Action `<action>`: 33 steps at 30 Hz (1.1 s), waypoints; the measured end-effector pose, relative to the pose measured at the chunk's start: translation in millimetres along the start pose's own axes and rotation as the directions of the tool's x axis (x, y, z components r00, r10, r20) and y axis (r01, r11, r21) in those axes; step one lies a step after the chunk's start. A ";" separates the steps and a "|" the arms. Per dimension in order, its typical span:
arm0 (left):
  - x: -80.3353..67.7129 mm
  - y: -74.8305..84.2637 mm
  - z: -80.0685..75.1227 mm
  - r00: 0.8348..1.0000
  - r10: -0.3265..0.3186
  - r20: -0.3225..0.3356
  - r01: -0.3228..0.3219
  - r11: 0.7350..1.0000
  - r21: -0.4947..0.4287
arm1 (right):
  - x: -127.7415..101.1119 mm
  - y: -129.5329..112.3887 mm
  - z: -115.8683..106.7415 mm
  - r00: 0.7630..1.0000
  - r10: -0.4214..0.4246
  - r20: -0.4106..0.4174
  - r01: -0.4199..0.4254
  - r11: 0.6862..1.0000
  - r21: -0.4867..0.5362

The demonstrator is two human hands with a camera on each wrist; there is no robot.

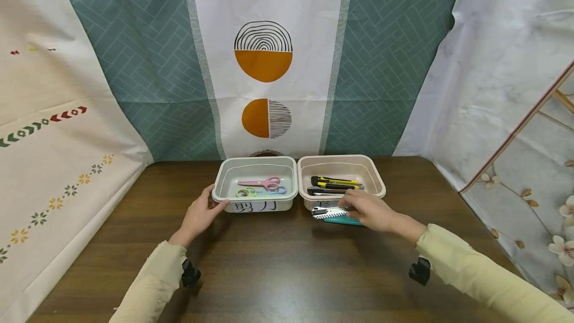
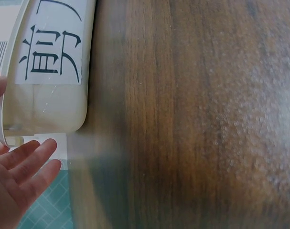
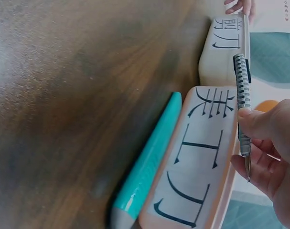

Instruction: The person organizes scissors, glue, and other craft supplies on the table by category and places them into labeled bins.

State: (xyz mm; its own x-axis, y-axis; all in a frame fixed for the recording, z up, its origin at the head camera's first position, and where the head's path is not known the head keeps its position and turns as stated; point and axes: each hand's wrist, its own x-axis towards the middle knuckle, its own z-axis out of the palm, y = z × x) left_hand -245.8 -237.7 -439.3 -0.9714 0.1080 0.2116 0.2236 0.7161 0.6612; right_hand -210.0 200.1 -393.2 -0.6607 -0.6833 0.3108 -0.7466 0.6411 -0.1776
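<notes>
A person's right hand (image 1: 374, 213) pinches a silver utility knife (image 1: 329, 212) between thumb and fingers, holding it level at the front rim of a pale pink tub (image 1: 378, 183); the knife's metal body is ribbed with dark slots along its length and carries a black slider near its far end. Just below it, a teal utility knife (image 1: 347, 221) lies flat on the dark wood surface (image 1: 287, 273), snug against the tub's front wall, which bears a white label with black characters. The left hand (image 1: 199, 216) rests open against the near left corner of a pale green tub (image 1: 219, 183), fingers straight, thumb at the rim. That tub, similarly labelled, holds pink scissors (image 1: 262, 183), blue scissors (image 1: 273, 191) and green scissors (image 1: 245, 193). The pink tub holds two black-and-yellow utility knives (image 1: 336, 182). The tubs stand side by side, touching, before patterned backdrop cloths (image 1: 264, 64).
</notes>
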 end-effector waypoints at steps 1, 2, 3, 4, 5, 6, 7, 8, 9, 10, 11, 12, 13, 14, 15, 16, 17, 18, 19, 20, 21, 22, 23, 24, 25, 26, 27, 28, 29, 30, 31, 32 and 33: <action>0.1 -0.1 0.0 1.000 0.000 0.002 0.000 1.000 -0.002 | 0.8 -0.1 -0.8 1.000 -0.009 -0.007 0.009 1.000 -0.003; 0.1 -0.2 0.0 1.000 0.001 0.004 -0.001 1.000 -0.003 | 1.7 -0.3 -1.7 1.000 -0.014 -0.014 0.014 1.000 -0.004; 0.2 -0.4 0.0 1.000 0.000 0.005 0.000 1.000 -0.005 | 2.5 -0.3 -2.4 1.000 -0.020 -0.023 0.020 1.000 -0.008; 0.3 -0.6 0.1 1.000 0.000 0.006 0.000 1.000 -0.006 | 3.5 -0.1 -2.9 0.999 -0.026 -0.033 0.025 1.000 -0.015; 0.4 -0.7 0.1 1.000 0.000 0.006 0.000 1.000 -0.007 | 4.2 0.2 -3.4 0.999 -0.028 -0.039 0.027 0.999 -0.024; 0.5 -0.8 0.2 1.000 0.001 0.007 0.000 1.000 -0.007 | 5.0 0.6 -3.9 0.999 -0.029 -0.043 0.027 0.999 -0.033; 0.6 -0.9 0.2 1.000 0.001 0.007 -0.001 1.000 -0.008 | 5.9 0.6 -4.7 0.998 -0.030 -0.047 0.028 0.999 -0.038; 0.7 -0.9 0.3 1.000 0.001 0.006 -0.001 1.000 -0.009 | 6.7 0.7 -5.8 0.998 -0.029 -0.047 0.027 0.999 -0.039; 0.7 -0.9 0.3 1.000 0.002 0.006 -0.002 1.000 -0.010 | 7.6 0.7 -7.0 0.998 -0.032 -0.046 0.030 0.999 -0.042; 0.8 -1.0 0.4 1.000 0.002 0.006 -0.002 1.000 -0.010 | 8.6 0.7 -8.4 0.999 -0.035 -0.042 0.033 0.999 -0.042; 0.8 -1.1 0.5 1.000 0.003 0.004 -0.003 1.000 -0.008 | 9.7 0.7 -9.9 0.999 -0.037 -0.037 0.035 0.998 -0.043; 0.7 -1.1 0.5 1.000 0.003 0.003 -0.003 1.000 -0.008 | 10.9 0.9 -11.5 0.999 -0.040 -0.033 0.039 0.998 -0.043; 0.5 -1.2 0.5 1.000 0.002 0.001 -0.002 1.000 -0.007 | 12.4 1.0 -13.2 0.999 -0.045 -0.030 0.044 0.998 -0.039; 0.5 -1.3 0.5 1.000 0.003 0.000 -0.003 1.000 -0.004 | 13.6 1.4 -14.8 0.999 -0.045 -0.028 0.044 0.998 -0.038; 0.5 -1.4 0.5 1.000 0.003 0.000 -0.003 1.000 -0.003 | 14.9 2.1 -16.3 0.999 -0.045 -0.025 0.044 0.998 -0.039; 0.4 -1.4 0.6 1.000 0.003 -0.001 -0.003 1.000 -0.002 | 16.2 3.1 -17.6 0.999 -0.044 -0.023 0.043 0.998 -0.039; 0.4 -1.5 0.6 1.000 0.003 -0.003 -0.003 1.000 0.000 | 17.3 3.8 -19.1 0.999 -0.039 -0.021 0.038 0.999 -0.037; 0.4 -1.4 0.6 1.000 0.002 -0.003 -0.002 1.000 0.001 | 18.3 4.5 -20.5 0.999 -0.034 -0.019 0.033 0.999 -0.034; 0.4 -1.3 0.6 1.000 0.003 -0.003 -0.003 1.000 0.002 | 19.4 5.4 -21.7 0.999 -0.031 -0.020 0.030 0.999 -0.036; 0.4 -1.3 0.6 1.000 0.003 -0.003 -0.003 1.000 0.003 | 20.1 6.1 -23.0 1.000 -0.023 -0.019 0.022 0.999 -0.041; 0.2 -1.2 0.6 1.000 0.002 -0.003 -0.002 1.000 0.003 | 21.0 7.0 -23.8 1.000 -0.019 -0.021 0.018 0.999 -0.049; 0.2 -1.2 0.5 1.000 0.002 -0.003 -0.002 1.000 0.004 | 22.0 7.8 -24.7 1.000 -0.015 -0.021 0.014 0.998 -0.057; 0.2 -1.3 0.5 1.000 0.002 -0.003 -0.002 1.000 0.003 | 22.9 8.3 -25.9 1.000 -0.005 -0.020 0.003 0.998 -0.066; 0.1 -1.4 0.5 1.000 0.001 -0.003 -0.001 1.000 0.002 | 24.0 8.9 -26.6 1.000 0.000 -0.025 -0.002 0.997 -0.077; 0.0 -1.4 0.5 1.000 0.002 -0.003 -0.002 1.000 0.002 | 24.9 9.7 -27.0 1.000 0.004 -0.030 -0.006 0.996 -0.087; 0.0 -1.4 0.5 1.000 0.002 -0.004 -0.002 1.000 0.002 | 25.8 10.6 -27.1 0.999 0.012 -0.033 -0.015 0.995 -0.095; 0.0 -1.4 0.5 1.000 0.003 -0.004 -0.003 1.000 0.003 | 26.5 11.6 -27.2 0.999 0.016 -0.038 -0.020 0.994 -0.103; 0.0 -1.3 0.4 1.000 0.003 -0.004 -0.003 1.000 0.004 | 27.2 12.7 -27.2 0.999 0.024 -0.040 -0.028 0.994 -0.109; 0.0 -1.1 0.4 1.000 0.003 -0.003 -0.003 1.000 0.004 | 27.8 13.5 -27.3 0.998 0.032 -0.044 -0.037 0.993 -0.115; -0.2 -0.7 0.4 1.000 0.003 -0.003 -0.003 1.000 0.004 | 28.3 14.7 -27.1 0.998 0.035 -0.050 -0.040 0.992 -0.118; -0.1 -0.4 0.3 1.000 0.004 -0.004 -0.004 1.000 0.005 | 28.7 15.9 -27.1 0.998 0.040 -0.053 -0.046 0.991 -0.124; -0.1 -0.2 0.1 1.000 0.006 -0.003 -0.006 1.000 0.005 | 29.0 17.1 -27.2 0.997 0.045 -0.055 -0.052 0.990 -0.130; -0.2 0.2 0.1 1.000 0.007 -0.003 -0.007 1.000 0.004 | 29.3 17.9 -27.5 0.997 0.050 -0.057 -0.057 0.989 -0.134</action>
State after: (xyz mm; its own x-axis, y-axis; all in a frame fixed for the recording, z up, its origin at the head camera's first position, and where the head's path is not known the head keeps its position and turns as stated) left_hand -245.6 -237.5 -439.2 -0.9695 0.1109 0.2185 0.2302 0.7180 0.6569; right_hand -240.5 201.2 -361.6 -0.6916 -0.6293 0.3545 -0.6904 0.7202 -0.0684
